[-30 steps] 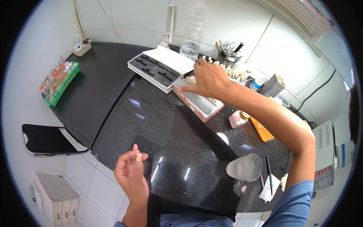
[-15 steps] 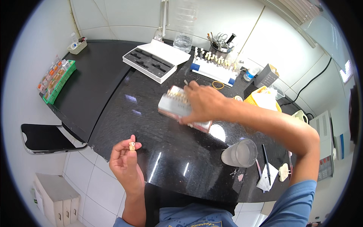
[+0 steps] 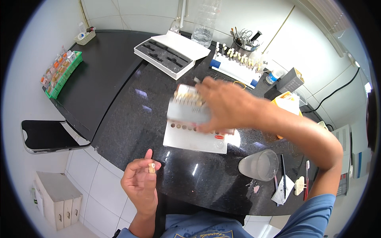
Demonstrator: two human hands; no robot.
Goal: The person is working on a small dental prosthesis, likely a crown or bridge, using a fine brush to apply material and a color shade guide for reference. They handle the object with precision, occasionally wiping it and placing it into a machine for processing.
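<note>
My left hand (image 3: 139, 183) is raised near the counter's front edge and pinches a small cream tooth-shaped piece (image 3: 151, 167) between thumb and fingers. My right hand (image 3: 224, 104) reaches over the middle of the black counter and grips a grey holder with a row of small tooth samples (image 3: 186, 105), blurred by motion. Just below it a flat white tray (image 3: 194, 139) with a row of round holes lies on the counter.
An open white case (image 3: 170, 53), a clear bottle (image 3: 205, 22), a rack of tooth samples (image 3: 238, 65), a tool cup (image 3: 244, 37) and a green rack of vials (image 3: 61, 73) stand at the back. A clear cup (image 3: 258, 164) and toothbrush (image 3: 306, 179) sit right. A black chair seat (image 3: 45, 135) is left.
My right hand has drawn the sample holder from the back of the counter toward me, over the white tray. My left hand has kept its small piece and hardly moved.
</note>
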